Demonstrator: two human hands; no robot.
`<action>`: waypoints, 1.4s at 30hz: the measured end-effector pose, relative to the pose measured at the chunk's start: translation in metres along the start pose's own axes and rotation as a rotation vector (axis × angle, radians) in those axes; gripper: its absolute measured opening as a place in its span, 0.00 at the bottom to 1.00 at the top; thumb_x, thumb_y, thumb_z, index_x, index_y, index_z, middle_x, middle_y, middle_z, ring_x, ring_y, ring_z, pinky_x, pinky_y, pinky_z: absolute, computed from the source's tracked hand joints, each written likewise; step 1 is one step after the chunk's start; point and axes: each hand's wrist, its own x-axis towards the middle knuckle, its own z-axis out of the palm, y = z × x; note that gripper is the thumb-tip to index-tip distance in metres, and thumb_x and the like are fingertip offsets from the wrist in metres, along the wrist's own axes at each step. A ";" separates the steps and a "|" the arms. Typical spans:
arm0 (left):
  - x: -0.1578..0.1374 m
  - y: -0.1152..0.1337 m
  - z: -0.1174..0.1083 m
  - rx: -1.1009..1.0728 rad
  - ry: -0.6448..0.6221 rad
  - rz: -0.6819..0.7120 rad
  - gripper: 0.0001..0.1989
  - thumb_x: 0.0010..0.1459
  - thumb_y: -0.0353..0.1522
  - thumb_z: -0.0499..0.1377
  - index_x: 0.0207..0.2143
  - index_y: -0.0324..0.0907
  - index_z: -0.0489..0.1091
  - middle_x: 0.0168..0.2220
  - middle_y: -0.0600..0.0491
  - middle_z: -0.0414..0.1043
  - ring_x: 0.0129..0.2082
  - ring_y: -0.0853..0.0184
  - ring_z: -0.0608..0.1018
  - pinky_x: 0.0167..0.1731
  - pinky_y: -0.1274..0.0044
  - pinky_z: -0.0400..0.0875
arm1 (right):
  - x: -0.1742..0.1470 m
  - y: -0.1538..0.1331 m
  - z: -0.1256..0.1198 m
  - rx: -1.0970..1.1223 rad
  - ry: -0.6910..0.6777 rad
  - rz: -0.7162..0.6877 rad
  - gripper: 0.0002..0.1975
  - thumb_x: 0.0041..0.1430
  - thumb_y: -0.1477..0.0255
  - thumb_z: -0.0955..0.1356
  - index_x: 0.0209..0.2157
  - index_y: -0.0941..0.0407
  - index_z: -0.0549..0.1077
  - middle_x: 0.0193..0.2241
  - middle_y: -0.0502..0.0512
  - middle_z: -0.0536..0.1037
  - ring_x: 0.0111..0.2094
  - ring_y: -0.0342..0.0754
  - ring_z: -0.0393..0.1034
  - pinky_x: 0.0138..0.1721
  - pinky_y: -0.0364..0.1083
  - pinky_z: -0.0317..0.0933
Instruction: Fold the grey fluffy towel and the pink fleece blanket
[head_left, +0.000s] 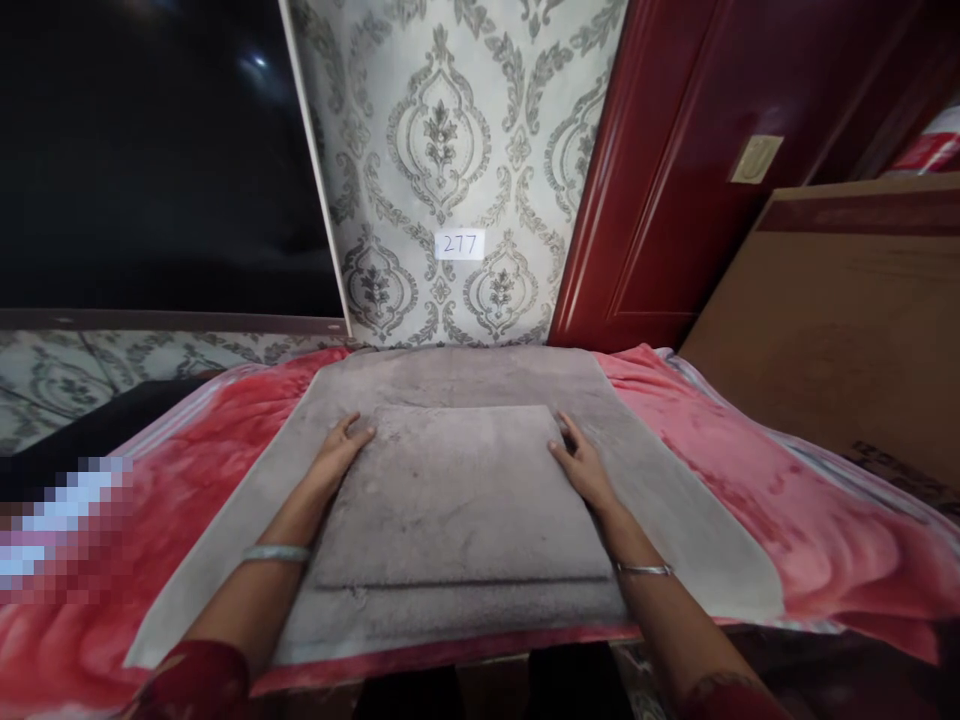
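A grey plush cloth, folded into a flat rectangle [457, 500], lies in front of me. It rests on a larger spread of grey cloth [675, 500]. My left hand [343, 455] is at the far left edge of the folded cloth, thumb and fingers apart. At the far right edge is my right hand [585, 465], its fingers also apart. Both hands lie along the sides of the folded cloth, and neither grips it. Whether the fingertips press on the fabric, I cannot tell.
Under the grey cloth is a red and pink blanket [802, 520]. A black screen [150, 160] stands at the back left. A paper marked 277 [460, 244] is on the patterned wall. A red door [660, 150] and a cardboard box [840, 310] are on the right.
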 end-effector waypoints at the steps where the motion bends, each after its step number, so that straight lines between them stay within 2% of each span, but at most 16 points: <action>1: 0.001 -0.005 0.001 0.003 0.008 0.009 0.41 0.46 0.48 0.68 0.60 0.39 0.68 0.43 0.44 0.78 0.52 0.51 0.77 0.57 0.62 0.68 | 0.000 0.000 0.000 0.038 0.001 0.016 0.45 0.54 0.50 0.66 0.68 0.60 0.59 0.57 0.67 0.73 0.56 0.59 0.69 0.59 0.60 0.60; 4: 0.004 -0.022 0.000 -0.033 -0.037 -0.024 0.45 0.48 0.48 0.67 0.64 0.34 0.63 0.35 0.47 0.77 0.41 0.54 0.80 0.46 0.63 0.76 | -0.002 -0.001 -0.002 0.151 -0.015 0.091 0.51 0.51 0.46 0.69 0.69 0.59 0.56 0.56 0.68 0.73 0.55 0.60 0.71 0.56 0.59 0.64; 6: 0.005 -0.031 -0.004 -0.093 -0.107 -0.044 0.48 0.49 0.48 0.67 0.67 0.34 0.58 0.36 0.47 0.78 0.37 0.56 0.81 0.41 0.66 0.77 | -0.003 -0.004 -0.005 0.223 -0.037 0.182 0.54 0.49 0.45 0.70 0.70 0.59 0.53 0.53 0.68 0.76 0.52 0.61 0.73 0.52 0.59 0.67; 8: 0.007 -0.036 -0.008 -0.141 -0.204 -0.067 0.51 0.49 0.48 0.67 0.70 0.37 0.53 0.43 0.43 0.79 0.40 0.56 0.82 0.41 0.66 0.77 | -0.005 -0.008 -0.009 0.278 -0.095 0.282 0.55 0.50 0.46 0.71 0.71 0.58 0.51 0.48 0.66 0.80 0.47 0.63 0.76 0.47 0.60 0.70; 10: 0.007 -0.039 -0.010 -0.143 -0.282 -0.067 0.52 0.48 0.49 0.67 0.70 0.41 0.52 0.55 0.39 0.74 0.49 0.53 0.80 0.47 0.66 0.76 | -0.006 -0.011 -0.011 0.290 -0.172 0.319 0.54 0.51 0.47 0.70 0.72 0.57 0.50 0.48 0.65 0.80 0.45 0.63 0.77 0.46 0.60 0.71; 12: 0.007 -0.040 -0.011 -0.117 -0.308 -0.026 0.51 0.48 0.49 0.68 0.70 0.44 0.55 0.66 0.40 0.64 0.61 0.51 0.73 0.55 0.66 0.72 | -0.007 -0.014 -0.013 0.240 -0.218 0.269 0.53 0.51 0.48 0.71 0.71 0.56 0.52 0.56 0.66 0.75 0.52 0.63 0.74 0.51 0.60 0.69; 14: 0.005 -0.041 -0.011 -0.108 -0.310 0.017 0.49 0.48 0.49 0.68 0.69 0.44 0.56 0.70 0.42 0.56 0.66 0.52 0.66 0.60 0.67 0.67 | -0.008 -0.014 -0.013 0.150 -0.215 0.181 0.51 0.49 0.49 0.71 0.70 0.56 0.56 0.63 0.65 0.68 0.61 0.62 0.66 0.60 0.60 0.62; 16: 0.004 -0.041 -0.010 -0.133 -0.323 0.013 0.48 0.49 0.48 0.67 0.69 0.45 0.56 0.70 0.43 0.56 0.65 0.53 0.68 0.59 0.67 0.68 | -0.008 -0.012 -0.011 0.062 -0.205 0.106 0.49 0.49 0.49 0.71 0.68 0.55 0.59 0.66 0.63 0.64 0.66 0.60 0.60 0.65 0.60 0.54; 19: 0.004 -0.037 -0.011 -0.158 -0.310 -0.040 0.45 0.50 0.45 0.67 0.68 0.42 0.58 0.63 0.42 0.67 0.58 0.53 0.75 0.55 0.66 0.73 | -0.009 -0.009 -0.008 -0.002 -0.188 0.055 0.45 0.52 0.50 0.69 0.68 0.54 0.60 0.65 0.62 0.66 0.66 0.59 0.59 0.66 0.60 0.53; 22: 0.003 -0.023 -0.011 0.099 -0.127 -0.031 0.40 0.55 0.43 0.63 0.66 0.35 0.61 0.53 0.39 0.76 0.54 0.49 0.77 0.54 0.61 0.72 | -0.009 -0.007 -0.006 -0.014 -0.171 0.077 0.45 0.52 0.51 0.68 0.68 0.55 0.60 0.63 0.62 0.69 0.64 0.60 0.62 0.64 0.60 0.55; 24: -0.003 -0.009 -0.003 0.404 0.008 0.114 0.37 0.58 0.42 0.59 0.66 0.34 0.60 0.57 0.37 0.72 0.61 0.46 0.71 0.60 0.59 0.65 | -0.009 -0.005 -0.006 -0.024 -0.162 0.088 0.46 0.51 0.50 0.69 0.68 0.56 0.61 0.63 0.63 0.69 0.64 0.60 0.63 0.64 0.60 0.56; 25: -0.008 -0.002 0.003 0.540 0.015 0.223 0.36 0.59 0.41 0.58 0.66 0.34 0.59 0.62 0.36 0.67 0.65 0.46 0.66 0.64 0.59 0.59 | -0.008 -0.005 -0.005 -0.026 -0.159 0.083 0.46 0.51 0.50 0.69 0.67 0.56 0.62 0.63 0.63 0.69 0.64 0.61 0.62 0.64 0.60 0.56; 28: -0.024 0.013 0.034 0.767 -0.224 0.556 0.38 0.62 0.42 0.55 0.70 0.34 0.53 0.72 0.37 0.49 0.72 0.51 0.50 0.70 0.62 0.43 | -0.008 -0.003 -0.005 -0.017 -0.158 0.041 0.43 0.52 0.49 0.68 0.66 0.54 0.65 0.63 0.62 0.69 0.65 0.60 0.61 0.64 0.60 0.56; 30: -0.032 0.015 0.055 0.843 -0.378 0.656 0.38 0.64 0.45 0.53 0.71 0.37 0.49 0.73 0.38 0.44 0.73 0.52 0.46 0.70 0.58 0.37 | -0.008 -0.001 -0.005 -0.013 -0.167 0.017 0.40 0.53 0.48 0.68 0.64 0.53 0.68 0.63 0.60 0.70 0.65 0.60 0.61 0.65 0.59 0.56; 34: -0.034 0.000 0.077 0.940 -0.501 0.590 0.37 0.66 0.48 0.48 0.71 0.39 0.51 0.73 0.37 0.43 0.73 0.50 0.46 0.69 0.52 0.37 | -0.010 0.001 -0.004 -0.017 -0.194 0.003 0.36 0.54 0.48 0.67 0.60 0.50 0.72 0.61 0.57 0.72 0.64 0.59 0.63 0.65 0.59 0.56; 42: -0.005 -0.004 0.065 0.973 -0.446 0.474 0.37 0.66 0.52 0.46 0.71 0.42 0.53 0.73 0.40 0.45 0.73 0.51 0.48 0.69 0.54 0.38 | -0.009 0.003 -0.003 -0.005 -0.219 0.032 0.36 0.53 0.48 0.67 0.60 0.51 0.72 0.60 0.57 0.73 0.64 0.60 0.63 0.64 0.59 0.58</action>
